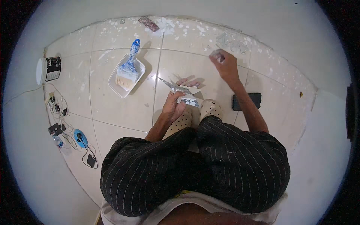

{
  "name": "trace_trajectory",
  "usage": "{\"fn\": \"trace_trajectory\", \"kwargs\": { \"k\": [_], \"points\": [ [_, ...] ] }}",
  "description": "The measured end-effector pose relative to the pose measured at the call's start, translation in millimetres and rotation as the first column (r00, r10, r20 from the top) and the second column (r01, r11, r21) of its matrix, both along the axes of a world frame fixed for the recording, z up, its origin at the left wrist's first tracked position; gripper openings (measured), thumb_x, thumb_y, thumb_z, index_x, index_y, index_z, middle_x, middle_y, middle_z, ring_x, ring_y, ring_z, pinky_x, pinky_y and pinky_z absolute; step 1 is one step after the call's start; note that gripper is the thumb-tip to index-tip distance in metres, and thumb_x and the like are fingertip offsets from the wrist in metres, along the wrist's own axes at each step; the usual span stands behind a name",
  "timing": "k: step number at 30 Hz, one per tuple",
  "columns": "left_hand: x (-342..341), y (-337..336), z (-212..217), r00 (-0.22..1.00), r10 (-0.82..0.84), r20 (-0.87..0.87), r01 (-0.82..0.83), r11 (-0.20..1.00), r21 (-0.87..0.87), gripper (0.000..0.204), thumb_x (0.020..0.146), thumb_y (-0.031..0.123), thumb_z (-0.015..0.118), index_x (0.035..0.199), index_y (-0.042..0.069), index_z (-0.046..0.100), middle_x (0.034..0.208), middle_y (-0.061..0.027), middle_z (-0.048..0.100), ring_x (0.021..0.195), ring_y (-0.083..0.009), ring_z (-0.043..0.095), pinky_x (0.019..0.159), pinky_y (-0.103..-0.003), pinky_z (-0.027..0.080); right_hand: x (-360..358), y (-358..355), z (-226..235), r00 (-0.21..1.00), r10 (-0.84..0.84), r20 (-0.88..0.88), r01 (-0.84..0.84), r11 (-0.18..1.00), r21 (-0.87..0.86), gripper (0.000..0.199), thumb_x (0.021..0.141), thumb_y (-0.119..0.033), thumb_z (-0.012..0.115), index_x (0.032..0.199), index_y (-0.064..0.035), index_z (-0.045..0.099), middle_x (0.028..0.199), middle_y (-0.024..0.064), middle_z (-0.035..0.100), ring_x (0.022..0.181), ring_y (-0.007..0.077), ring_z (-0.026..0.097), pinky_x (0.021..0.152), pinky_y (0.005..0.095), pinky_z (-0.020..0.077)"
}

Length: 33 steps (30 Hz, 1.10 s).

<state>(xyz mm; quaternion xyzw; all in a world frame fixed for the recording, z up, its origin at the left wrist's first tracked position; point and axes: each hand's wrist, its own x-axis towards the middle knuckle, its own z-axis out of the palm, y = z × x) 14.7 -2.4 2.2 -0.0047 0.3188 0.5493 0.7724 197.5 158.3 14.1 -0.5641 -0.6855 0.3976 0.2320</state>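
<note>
The left hand (173, 107) was partly closed, thumb and fingers pinched on a flat grey sheet (179, 89) flecked with white; the sheet lay in front of the person's beige clogs (211, 108), above the floor tiles (202, 63), with one pointed end toward the upper left; the right hand (226, 64) was raised farther out to the right, its fingers curled inward with a small gap between thumb and fingertips; whether it held something small could not be told.

Just beyond the sheet lay some pinkish pieces (193, 83), too unclear to name; to the left stood a white tray (112, 83), with a brush (129, 66) resting in it, bristles down toward the person and blue handle reaching over the far edge; a black phone (246, 102) lay to the right, near the right forearm.

Near the far wall, a reddish-brown block (149, 23) lay among white spots on the tiles, and some clear pieces (231, 42) lay beyond the right hand; at the left wall a white bucket (42, 71) with a black label lay on its side or leaned over, which could not be told; nearer the person were cables (68, 132) and a blue disc (82, 141).
</note>
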Motion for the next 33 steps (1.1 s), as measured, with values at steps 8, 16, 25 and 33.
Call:
{"fn": "trace_trajectory", "kwargs": {
  "k": [8, 16, 25, 33],
  "points": [
    [-0.4, -2.0, 3.2, 0.998, 0.053, 0.018, -0.054, 0.997, 0.048, 0.059, 0.084, -0.001, 0.045, 0.139, 0.002, 0.025, 0.138, -0.0285, 0.042, 0.13, -0.0355, 0.043, 0.106, -0.045, 0.044, 12.4, 43.7, -73.9, 0.884, 0.096, 0.458, -0.326, 0.83, 0.454, 0.028, 0.076, -0.015, 0.073, 0.101, -0.0051, 0.065, 0.097, 0.0129, 0.058, 0.098, 0.0322, 0.053, 0.086, 0.0436, 0.0473],
    [-0.9, -3.8, 7.1, 0.999, 0.042, 0.022, -0.042, 0.999, 0.022, 0.058, 0.089, 0.008, 0.047, 0.141, 0.004, 0.024, 0.139, -0.028, 0.04, 0.132, -0.0383, 0.039, 0.108, -0.05, 0.038, 17.2, 44.7, -90.6, 0.936, 0.126, 0.329, -0.276, 0.843, 0.463, 0.028, 0.073, -0.013, 0.073, 0.099, -0.0062, 0.064, 0.096, 0.0131, 0.058, 0.095, 0.0346, 0.053, 0.086, 0.0455, 0.0447],
    [0.5, -4.6, 10.7, 0.998, 0.062, 0.003, -0.062, 0.998, 0.004, 0.06, 0.09, 0.011, 0.048, 0.144, 0.004, 0.023, 0.141, -0.0267, 0.037, 0.134, -0.0404, 0.037, 0.11, -0.053, 0.035, 15.3, 48.8, -88.7, 0.92, 0.17, 0.352, -0.312, 0.862, 0.4, 0.024, 0.071, -0.015, 0.073, 0.091, -0.0056, 0.062, 0.093, 0.0158, 0.057, 0.094, 0.0358, 0.052, 0.087, 0.0459, 0.0409],
    [-1.4, -5.0, 6.2, 0.995, 0.068, 0.076, -0.072, 0.997, 0.042, 0.051, 0.095, 0.019, 0.042, 0.141, 0.003, 0.026, 0.137, -0.0275, 0.043, 0.131, -0.0369, 0.04, 0.109, -0.05, 0.037, -12.3, -23.6, 8.4, 0.976, 0.191, 0.102, -0.202, 0.974, 0.103, 0.02, 0.075, -0.016, 0.072, 0.091, -0.0058, 0.065, 0.099, 0.0149, 0.058, 0.094, 0.0343, 0.052, 0.089, 0.044, 0.0399]
  ]
}}
